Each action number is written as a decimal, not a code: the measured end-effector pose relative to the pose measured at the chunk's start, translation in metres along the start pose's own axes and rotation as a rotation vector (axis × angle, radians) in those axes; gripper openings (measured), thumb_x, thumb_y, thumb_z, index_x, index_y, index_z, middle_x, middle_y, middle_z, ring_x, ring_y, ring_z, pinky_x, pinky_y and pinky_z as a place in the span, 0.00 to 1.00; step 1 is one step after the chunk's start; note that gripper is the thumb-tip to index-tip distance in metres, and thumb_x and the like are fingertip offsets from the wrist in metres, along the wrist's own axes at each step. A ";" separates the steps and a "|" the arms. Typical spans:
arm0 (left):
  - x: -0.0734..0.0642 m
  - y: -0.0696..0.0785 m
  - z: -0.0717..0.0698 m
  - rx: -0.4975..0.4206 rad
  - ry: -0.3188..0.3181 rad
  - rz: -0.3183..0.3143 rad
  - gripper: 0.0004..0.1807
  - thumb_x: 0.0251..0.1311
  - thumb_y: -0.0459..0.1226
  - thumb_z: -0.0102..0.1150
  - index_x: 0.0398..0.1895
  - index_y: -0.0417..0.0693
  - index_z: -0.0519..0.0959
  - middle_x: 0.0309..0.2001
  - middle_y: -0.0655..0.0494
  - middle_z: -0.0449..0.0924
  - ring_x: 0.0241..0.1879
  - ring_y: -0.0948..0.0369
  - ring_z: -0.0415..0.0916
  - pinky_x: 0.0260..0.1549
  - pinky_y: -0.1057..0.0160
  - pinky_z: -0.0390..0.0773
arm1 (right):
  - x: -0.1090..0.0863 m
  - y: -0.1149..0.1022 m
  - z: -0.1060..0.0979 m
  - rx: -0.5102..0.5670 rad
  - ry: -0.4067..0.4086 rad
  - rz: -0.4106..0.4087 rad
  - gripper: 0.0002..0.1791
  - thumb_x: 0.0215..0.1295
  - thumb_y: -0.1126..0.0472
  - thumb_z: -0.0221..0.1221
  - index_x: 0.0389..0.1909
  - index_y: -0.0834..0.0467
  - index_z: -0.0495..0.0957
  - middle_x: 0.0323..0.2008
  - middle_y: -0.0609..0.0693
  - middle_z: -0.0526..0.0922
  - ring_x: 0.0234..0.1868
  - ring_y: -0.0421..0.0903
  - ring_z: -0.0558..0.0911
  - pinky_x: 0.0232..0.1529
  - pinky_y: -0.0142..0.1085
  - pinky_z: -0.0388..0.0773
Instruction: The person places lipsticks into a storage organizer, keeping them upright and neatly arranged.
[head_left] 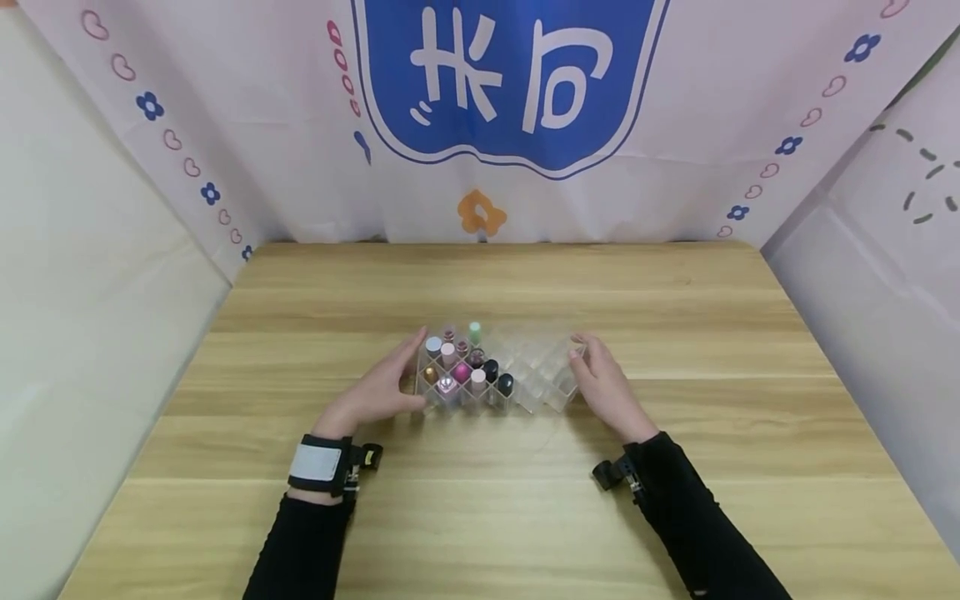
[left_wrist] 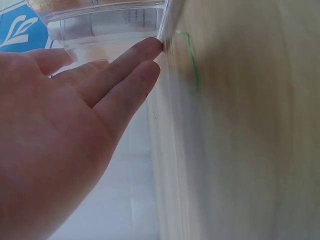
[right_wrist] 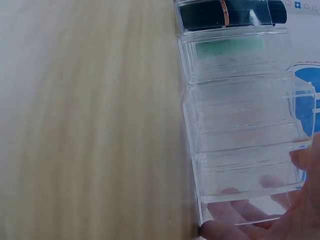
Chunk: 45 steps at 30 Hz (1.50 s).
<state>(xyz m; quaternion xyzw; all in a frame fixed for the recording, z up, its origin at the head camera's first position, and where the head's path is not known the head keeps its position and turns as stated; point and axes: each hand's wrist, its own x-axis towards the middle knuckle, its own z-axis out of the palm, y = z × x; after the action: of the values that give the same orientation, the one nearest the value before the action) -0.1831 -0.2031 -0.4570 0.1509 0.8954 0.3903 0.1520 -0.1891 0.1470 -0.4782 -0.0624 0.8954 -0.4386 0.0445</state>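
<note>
A clear plastic cosmetics organizer (head_left: 531, 367) with diamond-shaped compartments sits on the table between both hands. Several capped cosmetic tubes (head_left: 462, 372) in pink, white, gold and black fill its left half, with a mint-green cap (head_left: 475, 330) at the back. My left hand (head_left: 381, 385) spreads thumb and fingers about the left end; straight fingertips (left_wrist: 150, 47) touch its lower edge in the left wrist view. At the other end, my right hand (head_left: 606, 385) grips the right side, its fingers showing through the clear wall. A black tube (right_wrist: 205, 15) with a copper band shows in the right wrist view.
The wooden table (head_left: 480, 517) extends around the organizer. Behind it hangs a white cloth (head_left: 675, 200) with a blue emblem, and pale side panels (head_left: 82, 333) flank the table. A thin green mark (left_wrist: 192, 62) shows beside the left hand.
</note>
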 end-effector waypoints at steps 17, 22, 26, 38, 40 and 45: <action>0.010 0.006 0.006 0.016 0.012 -0.031 0.64 0.46 0.40 0.67 0.79 0.57 0.31 0.80 0.45 0.31 0.77 0.37 0.39 0.66 0.28 0.53 | 0.001 0.004 -0.007 0.026 -0.011 -0.024 0.28 0.79 0.51 0.40 0.71 0.64 0.56 0.70 0.67 0.61 0.69 0.66 0.65 0.69 0.60 0.64; 0.015 0.008 0.012 0.009 0.049 -0.024 0.66 0.44 0.40 0.68 0.79 0.56 0.29 0.80 0.44 0.31 0.75 0.36 0.46 0.65 0.30 0.60 | 0.001 0.004 -0.007 0.025 -0.008 -0.030 0.28 0.79 0.51 0.39 0.71 0.64 0.56 0.70 0.66 0.61 0.70 0.66 0.65 0.70 0.60 0.63; 0.017 0.009 0.015 -0.019 0.045 -0.002 0.66 0.47 0.39 0.66 0.78 0.53 0.24 0.79 0.43 0.28 0.76 0.36 0.43 0.67 0.32 0.59 | 0.000 0.003 -0.007 0.030 -0.002 -0.035 0.28 0.79 0.51 0.39 0.71 0.64 0.57 0.69 0.67 0.63 0.68 0.65 0.66 0.69 0.60 0.64; 0.017 0.008 0.013 -0.160 -0.013 0.002 0.63 0.52 0.33 0.58 0.75 0.51 0.17 0.78 0.44 0.19 0.78 0.41 0.24 0.73 0.33 0.37 | 0.003 0.002 -0.005 0.077 0.007 -0.036 0.28 0.79 0.50 0.40 0.71 0.62 0.57 0.69 0.66 0.64 0.69 0.64 0.68 0.70 0.58 0.66; 0.017 0.008 0.013 -0.179 -0.016 -0.006 0.63 0.52 0.33 0.58 0.75 0.49 0.18 0.78 0.44 0.18 0.78 0.42 0.23 0.73 0.34 0.35 | 0.003 0.001 -0.005 0.080 0.004 -0.028 0.28 0.79 0.50 0.41 0.71 0.61 0.57 0.69 0.65 0.65 0.68 0.64 0.69 0.69 0.58 0.67; 0.016 0.006 0.014 -0.205 -0.022 -0.041 0.62 0.53 0.34 0.59 0.76 0.48 0.19 0.78 0.44 0.18 0.78 0.41 0.24 0.73 0.33 0.35 | 0.003 0.001 -0.004 0.075 -0.001 -0.015 0.28 0.79 0.50 0.41 0.71 0.60 0.57 0.70 0.64 0.66 0.67 0.64 0.70 0.67 0.58 0.69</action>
<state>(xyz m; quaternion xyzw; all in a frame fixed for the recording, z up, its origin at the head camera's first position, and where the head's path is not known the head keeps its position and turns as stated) -0.1915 -0.1839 -0.4642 0.1205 0.8519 0.4751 0.1842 -0.1928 0.1502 -0.4764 -0.0674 0.8779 -0.4720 0.0440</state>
